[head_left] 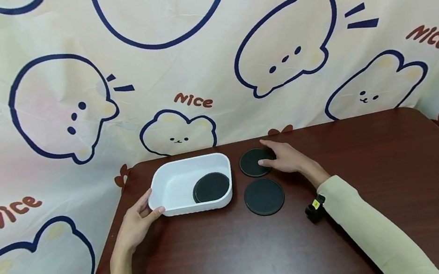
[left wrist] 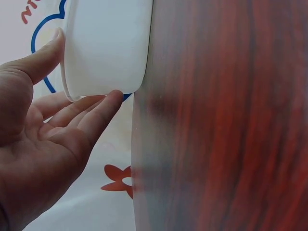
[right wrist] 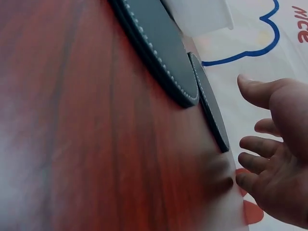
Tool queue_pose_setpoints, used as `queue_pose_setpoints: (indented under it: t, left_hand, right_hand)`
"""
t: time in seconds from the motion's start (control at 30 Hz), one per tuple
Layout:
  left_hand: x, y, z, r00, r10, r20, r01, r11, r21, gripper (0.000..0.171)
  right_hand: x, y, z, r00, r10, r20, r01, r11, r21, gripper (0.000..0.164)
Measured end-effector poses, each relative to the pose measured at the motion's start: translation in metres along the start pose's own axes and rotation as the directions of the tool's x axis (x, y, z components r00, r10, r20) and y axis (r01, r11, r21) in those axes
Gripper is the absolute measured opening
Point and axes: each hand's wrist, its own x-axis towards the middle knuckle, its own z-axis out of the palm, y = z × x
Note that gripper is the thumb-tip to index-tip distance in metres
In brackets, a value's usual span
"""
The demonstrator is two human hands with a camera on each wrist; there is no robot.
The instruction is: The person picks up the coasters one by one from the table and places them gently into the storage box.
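My left hand (head_left: 140, 220) holds the left end of a white plastic basin (head_left: 176, 163), thumb at the near corner and fingers against the end wall. In the left wrist view the fingertips lie at the edge of the basin (left wrist: 108, 53). Inside the basin, toward its right end, lies a round black coaster (head_left: 212, 186). My right hand (head_left: 288, 157) reaches over a second black coaster (head_left: 254, 162), fingers and thumb spread apart. A third coaster (head_left: 264, 196), with white stitching round its edge, lies just in front of that one.
The dark brown wooden table (head_left: 237, 257) ends a little behind the basin and coasters. A cream cloth (head_left: 208, 63) printed with cartoon bears hangs behind the table and along its sides.
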Motion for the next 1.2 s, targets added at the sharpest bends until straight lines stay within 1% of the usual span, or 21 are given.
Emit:
queue_pose_setpoints:
  t: [0.2, 0.33, 0.43, 0.63, 0.73, 0.83, 0.93, 1.03, 1.2]
  left_hand:
    - [0.0, 0.0, 0.002, 1.0, -0.004, 0.0, 0.004, 1.0, -0.007, 0.086]
    - [0.0, 0.0, 0.002, 1.0, -0.004, -0.002, 0.004, 1.0, -0.01, 0.086]
    - [0.0, 0.0, 0.002, 1.0, -0.001, -0.004, 0.001, 1.0, -0.009, 0.086]
    - [0.001, -0.001, 0.001, 1.0, 0.0, -0.004, 0.0, 1.0, -0.011, 0.086]
    - [0.001, -0.002, 0.0, 1.0, -0.001, -0.005, 0.001, 1.0, -0.012, 0.087]
    - [0.001, -0.002, 0.0, 1.0, -0.001, -0.006, 0.001, 1.0, -0.014, 0.086]
    - [0.001, -0.002, 0.001, 1.0, 0.0, -0.007, 0.0, 1.0, -0.016, 0.086]
    - [0.001, -0.001, 0.001, 1.0, -0.001, -0.009, 0.001, 1.0, -0.016, 0.085]
    - [0.0, -0.001, 0.0, 1.0, 0.001, -0.009, -0.001, 1.0, -0.014, 0.085]
  right_hand:
    - [0.011, -0.007, 0.005, 0.999, -0.002, 0.048, 0.004, 0.999, -0.032, 0.083]
    - [0.013, -0.011, 0.007, 0.996, 0.022, 0.086, -0.017, 0.998, -0.06, 0.082]
    - [0.014, -0.014, 0.008, 0.995, 0.034, 0.092, -0.026, 0.996, -0.083, 0.081]
    - [0.015, -0.016, 0.008, 0.998, 0.022, 0.055, -0.017, 0.995, -0.096, 0.082]
    - [0.016, -0.014, 0.008, 1.0, 0.018, 0.023, -0.016, 0.997, -0.073, 0.082]
    - [0.017, -0.013, 0.009, 0.999, 0.017, -0.027, -0.018, 0.999, -0.029, 0.083]
    - [0.017, -0.011, 0.009, 0.996, 0.042, -0.08, -0.04, 0.999, 0.031, 0.085]
    - [0.016, -0.009, 0.009, 0.99, 0.083, -0.115, -0.075, 0.994, 0.077, 0.087]
    - [0.012, -0.009, 0.006, 0.98, 0.127, -0.152, -0.113, 0.989, 0.095, 0.082]
